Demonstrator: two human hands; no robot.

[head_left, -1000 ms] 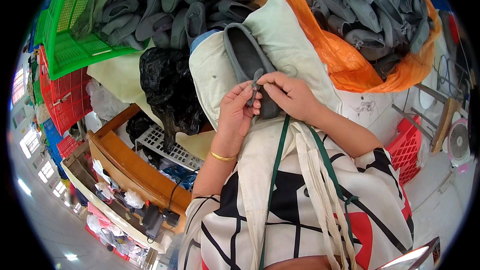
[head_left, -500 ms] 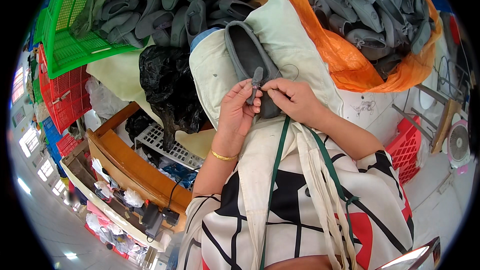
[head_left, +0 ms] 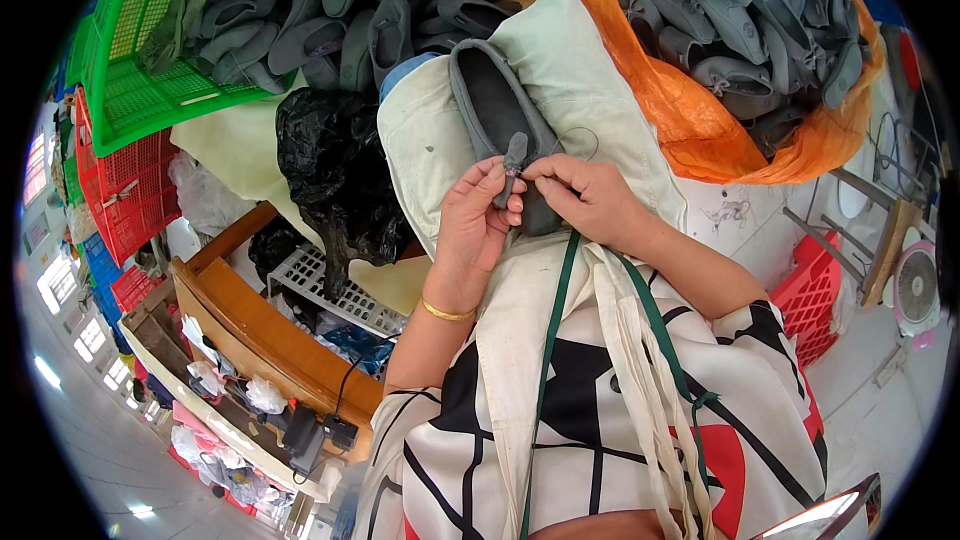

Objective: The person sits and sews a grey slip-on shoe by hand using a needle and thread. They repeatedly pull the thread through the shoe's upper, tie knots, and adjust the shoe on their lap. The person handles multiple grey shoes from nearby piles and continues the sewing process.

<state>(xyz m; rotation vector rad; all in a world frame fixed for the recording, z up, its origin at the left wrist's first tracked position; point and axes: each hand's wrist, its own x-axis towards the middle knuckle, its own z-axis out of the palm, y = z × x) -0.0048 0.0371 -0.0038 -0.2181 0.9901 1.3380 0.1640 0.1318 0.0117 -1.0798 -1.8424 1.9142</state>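
A grey slip-on shoe [head_left: 541,133] rests on a pale cloth pad [head_left: 583,60] on my lap, its toe toward me. At the front of its opening is a small grey fabric bow [head_left: 515,151], bound at its middle. My left hand [head_left: 472,208] pinches this bow between thumb and fingers. Close beside it, my right hand [head_left: 598,197] has thumb and forefinger pressed together at the bow's middle. A thin dark thread [head_left: 594,137] loops up above my right hand. Whatever lies between the right fingertips is too small to make out.
Grey shoes [head_left: 390,35] are heaped at the far side by a green plastic basket [head_left: 140,100]. More fill an orange sack [head_left: 690,130] at far right. A black plastic bag [head_left: 335,165] and a wooden bench [head_left: 270,320] stand left; a small fan [head_left: 915,280] is at right.
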